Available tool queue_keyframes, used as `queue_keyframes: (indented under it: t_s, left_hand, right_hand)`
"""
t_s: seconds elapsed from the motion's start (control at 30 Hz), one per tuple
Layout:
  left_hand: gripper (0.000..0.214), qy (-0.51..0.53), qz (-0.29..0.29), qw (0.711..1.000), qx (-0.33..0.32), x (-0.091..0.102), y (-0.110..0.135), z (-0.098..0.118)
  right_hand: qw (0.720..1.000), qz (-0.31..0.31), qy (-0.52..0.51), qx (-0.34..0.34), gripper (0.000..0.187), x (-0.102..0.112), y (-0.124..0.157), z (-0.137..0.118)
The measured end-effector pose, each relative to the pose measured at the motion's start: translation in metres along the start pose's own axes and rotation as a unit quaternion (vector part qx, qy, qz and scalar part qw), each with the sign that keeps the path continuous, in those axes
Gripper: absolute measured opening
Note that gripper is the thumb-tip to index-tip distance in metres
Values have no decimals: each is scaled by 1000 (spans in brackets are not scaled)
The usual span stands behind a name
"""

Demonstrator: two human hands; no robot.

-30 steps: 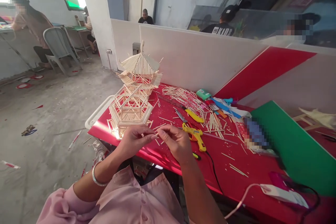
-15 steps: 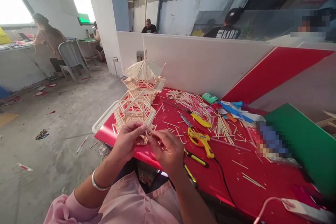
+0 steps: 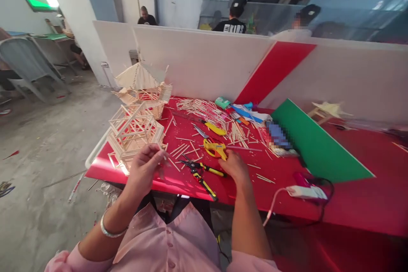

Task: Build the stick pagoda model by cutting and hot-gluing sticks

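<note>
- Left hand [image 3: 143, 168]: raised over the near table edge, thumb and fingertips drawn together in a pinch; whether a small piece lies between them cannot be told.
- Right hand [image 3: 235, 166]: set over the grip of a yellow plastic glue gun [image 3: 216, 149], touching it; whether the fingers fully encircle the grip cannot be told.
- Glue gun: on the red-covered table [image 3: 360, 204], nozzle toward the left.
- Open framework of pale wooden sticks [image 3: 134, 125]: at the table's left end, just beyond the left hand.
- Pale stick-built model with a pointed, ribbed roof [image 3: 140, 76]: upright behind the framework; whether the two are joined cannot be told.
- Black-and-yellow-handled pliers [image 3: 198, 176]: between the hands, handles spread apart.
- Heap of thin pale sticks [image 3: 200, 108]: toward the white partition [image 3: 207, 59], with further sticks scattered nearer.
- Curved yellow handle [image 3: 216, 128]: just beyond the glue gun.
- Flat green board [image 3: 321, 144]: tilted, to the right.
- White power strip [image 3: 306, 192]: near the front edge, before the board.
</note>
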State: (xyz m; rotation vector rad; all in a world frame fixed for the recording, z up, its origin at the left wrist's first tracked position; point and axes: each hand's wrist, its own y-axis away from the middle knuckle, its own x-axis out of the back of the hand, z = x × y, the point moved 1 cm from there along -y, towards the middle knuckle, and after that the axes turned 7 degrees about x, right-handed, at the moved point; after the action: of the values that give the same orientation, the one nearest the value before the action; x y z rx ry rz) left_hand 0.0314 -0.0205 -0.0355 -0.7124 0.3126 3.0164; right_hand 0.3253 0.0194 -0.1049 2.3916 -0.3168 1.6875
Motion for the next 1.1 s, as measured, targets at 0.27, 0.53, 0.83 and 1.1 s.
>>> queue_keyframes:
  t_s: [0.27,0.53,0.83,1.1]
  left_hand:
    - [18,-154,57,979,-123,31,25,43]
    - [11,-437,144,822,-335,78,20,117]
    - [24,-632,90,653,-407,80,-6,137]
    - [28,-684,81,614,-385,80,-19,139]
  right_hand:
    - [998,-26,-59,12,30,-13,-17,13]
    - [902,88,-348,241,35,50,37,-96]
    - [867,346,-47,355,38,51,25,-220]
    - [871,347,7,347,34,50,20,-227]
